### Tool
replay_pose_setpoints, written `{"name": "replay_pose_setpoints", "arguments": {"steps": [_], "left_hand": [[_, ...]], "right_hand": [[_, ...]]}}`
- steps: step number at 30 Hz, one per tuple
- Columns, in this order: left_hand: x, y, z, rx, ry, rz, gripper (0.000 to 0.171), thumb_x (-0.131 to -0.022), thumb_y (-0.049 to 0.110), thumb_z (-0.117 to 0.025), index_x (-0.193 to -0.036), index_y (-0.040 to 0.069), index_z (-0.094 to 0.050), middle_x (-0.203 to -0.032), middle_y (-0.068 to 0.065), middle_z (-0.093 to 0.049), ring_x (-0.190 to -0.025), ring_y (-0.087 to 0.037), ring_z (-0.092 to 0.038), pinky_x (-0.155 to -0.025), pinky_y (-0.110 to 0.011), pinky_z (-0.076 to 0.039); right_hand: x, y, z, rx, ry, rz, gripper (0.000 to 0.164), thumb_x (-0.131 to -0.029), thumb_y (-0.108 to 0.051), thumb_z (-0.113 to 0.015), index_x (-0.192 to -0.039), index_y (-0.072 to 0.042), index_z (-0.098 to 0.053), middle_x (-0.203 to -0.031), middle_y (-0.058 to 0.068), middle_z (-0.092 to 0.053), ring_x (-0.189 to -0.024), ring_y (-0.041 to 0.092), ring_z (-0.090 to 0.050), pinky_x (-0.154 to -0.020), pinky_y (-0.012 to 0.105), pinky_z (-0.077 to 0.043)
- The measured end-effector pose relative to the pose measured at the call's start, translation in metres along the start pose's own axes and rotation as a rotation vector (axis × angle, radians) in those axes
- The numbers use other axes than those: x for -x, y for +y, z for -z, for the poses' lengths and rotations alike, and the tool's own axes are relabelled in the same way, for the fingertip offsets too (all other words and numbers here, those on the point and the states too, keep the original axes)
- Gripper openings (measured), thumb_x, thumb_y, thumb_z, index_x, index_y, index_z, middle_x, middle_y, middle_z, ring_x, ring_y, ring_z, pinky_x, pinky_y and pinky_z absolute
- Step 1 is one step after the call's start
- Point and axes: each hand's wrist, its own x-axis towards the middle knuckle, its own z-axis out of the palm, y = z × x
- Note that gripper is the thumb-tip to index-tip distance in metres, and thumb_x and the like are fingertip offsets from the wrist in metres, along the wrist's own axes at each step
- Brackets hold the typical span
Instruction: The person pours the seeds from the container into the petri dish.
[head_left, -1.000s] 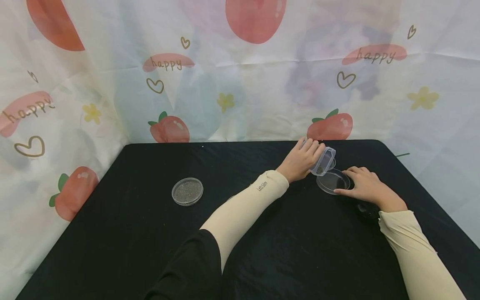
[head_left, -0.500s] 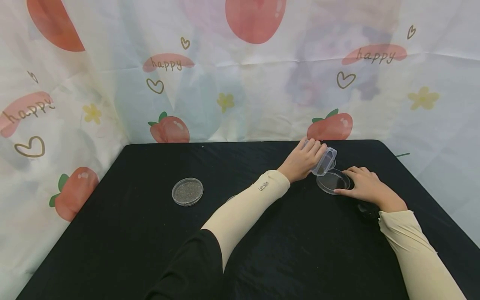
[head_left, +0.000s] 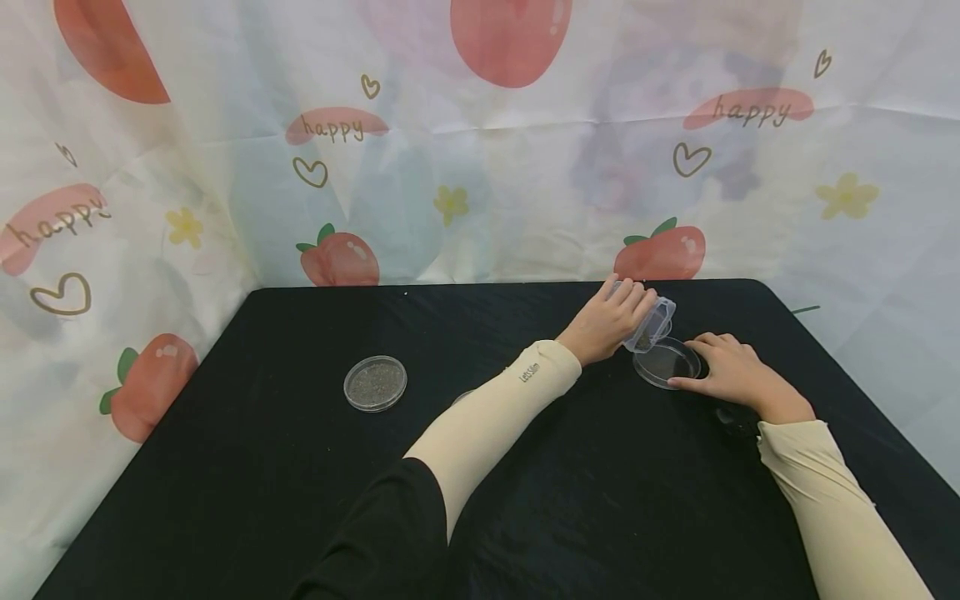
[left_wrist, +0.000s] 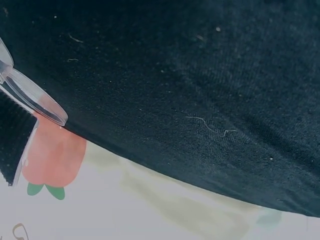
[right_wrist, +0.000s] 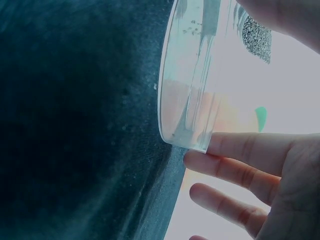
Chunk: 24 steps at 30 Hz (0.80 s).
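My left hand (head_left: 606, 323) grips a clear plastic box (head_left: 651, 325) from above, at the far right part of the table. The box tilts over the far edge of a clear petri dish (head_left: 663, 364). Around that dish's near right side, my right hand (head_left: 731, 375) holds the rim between thumb and fingers. A few dark grains show inside the petri dish (right_wrist: 187, 75) in the right wrist view, and a mass of grey grains (right_wrist: 257, 40) appears beyond it. At the left wrist view's edge, only a clear plastic rim (left_wrist: 37, 95) is visible; the hand is out of that view.
A round clear dish of grey grains (head_left: 375, 383) stands on the left of the black-covered table (head_left: 225, 467). Something with a pale rim (head_left: 461, 397) is mostly hidden behind the left forearm. A glossy black object (head_left: 735, 420) lies by the right wrist. Printed cloth hangs behind.
My left hand and the tilted box have shifted slightly to the right. The right hand and the petri dish have stayed in place.
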Motion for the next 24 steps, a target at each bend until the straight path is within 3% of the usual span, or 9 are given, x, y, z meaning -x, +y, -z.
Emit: {"name": "replay_pose_setpoints", "arguments": {"steps": [24], "left_hand": [[-0.0025, 0.0031, -0.0003, -0.041, 0.024, -0.025, 0.059, -0.09, 0.035, -0.055, -0.141, 0.011, -0.035, -0.137, -0.005, -0.047, -0.127, -0.019, -0.043, -0.114, -0.038, -0.03]], "right_hand": [[0.0003, -0.0002, 0.0, 0.003, -0.012, -0.002, 0.087, -0.078, -0.06, -0.064, -0.124, 0.013, -0.051, -0.122, 0.034, -0.049, -0.11, 0.049, -0.044, -0.089, 0.068, -0.038]]}}
